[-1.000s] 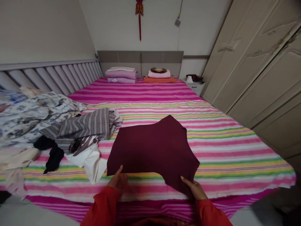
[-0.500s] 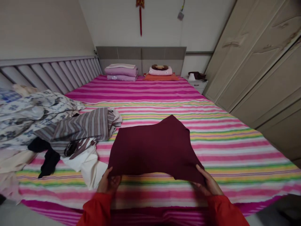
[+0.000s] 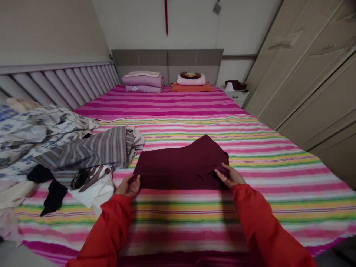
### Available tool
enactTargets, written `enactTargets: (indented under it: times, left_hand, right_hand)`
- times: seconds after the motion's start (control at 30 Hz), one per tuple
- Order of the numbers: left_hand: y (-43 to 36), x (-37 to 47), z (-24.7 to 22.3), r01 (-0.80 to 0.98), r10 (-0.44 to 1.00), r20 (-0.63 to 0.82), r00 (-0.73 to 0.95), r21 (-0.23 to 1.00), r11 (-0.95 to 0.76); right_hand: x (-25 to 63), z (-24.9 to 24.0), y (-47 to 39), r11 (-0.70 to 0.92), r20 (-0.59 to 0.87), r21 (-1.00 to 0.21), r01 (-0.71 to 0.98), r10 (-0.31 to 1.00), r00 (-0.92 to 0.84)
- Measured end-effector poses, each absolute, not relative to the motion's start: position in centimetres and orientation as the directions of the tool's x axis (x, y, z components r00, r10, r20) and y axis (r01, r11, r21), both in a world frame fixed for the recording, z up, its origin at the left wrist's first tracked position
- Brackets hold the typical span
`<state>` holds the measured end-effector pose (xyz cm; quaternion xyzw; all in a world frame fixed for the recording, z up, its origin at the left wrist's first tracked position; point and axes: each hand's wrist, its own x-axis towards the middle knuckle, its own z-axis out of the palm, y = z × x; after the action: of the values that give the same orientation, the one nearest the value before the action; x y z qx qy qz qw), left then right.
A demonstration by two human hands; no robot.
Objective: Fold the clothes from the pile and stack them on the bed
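A maroon garment (image 3: 178, 163) lies on the striped bed, its near part folded back over itself so that the near edge runs straight. At its left end my left hand (image 3: 130, 185) pinches the cloth near the fold. My right hand (image 3: 229, 175) grips the cloth at the right end, fingertips on top of the folded layer. Both arms wear red sleeves. A pointed corner of the garment sticks up toward the headboard.
Left of the garment is a heap with a grey striped cloth (image 3: 94, 150), a floral cloth (image 3: 36, 129), a white cloth (image 3: 102, 189) and black items (image 3: 54, 196). Folded bedding (image 3: 143, 81) and a pillow stack (image 3: 191, 82) are by the headboard (image 3: 167, 59). Wardrobe (image 3: 300, 74) at right.
Both hands have moved away from my body, carrying the garment's near edge up and over its far part. The garment now covers a shallower area of the bed.
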<state>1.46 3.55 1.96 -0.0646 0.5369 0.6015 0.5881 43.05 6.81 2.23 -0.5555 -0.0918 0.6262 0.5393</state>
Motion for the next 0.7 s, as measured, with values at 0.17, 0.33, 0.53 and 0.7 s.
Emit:
enactTargets:
  times: [0.17,0.33,0.53,0.7]
  left_hand:
    - [4.0,2.6,0.4,-0.650,0.703,-0.602,-0.379,0.714,0.262]
    - [0.7,6.4,-3.7,0.396,0.977,0.170,-0.127,0.912,-0.107]
    - [-0.4,11.9,-6.5,0.833,0.873,0.176,0.455,0.261,-0.487]
    - [2.7,8.3,-6.3,0.886,0.885,0.185,0.427,0.113,-0.450]
  right_hand:
    - [40.9,1.2,7.5,-0.248,-0.455,-0.836,-0.490,0.812,0.365]
    - [35.6,-2.0,1.1,0.162,0.194,-0.964,0.212,0.971,0.142]
    - [32.3,-4.0,-1.6,0.606,0.172,-0.460,0.649,0.778,-0.604]
    - [36.8,-3.4,3.4,0.541,0.129,-0.305,0.784,0.839,-0.529]
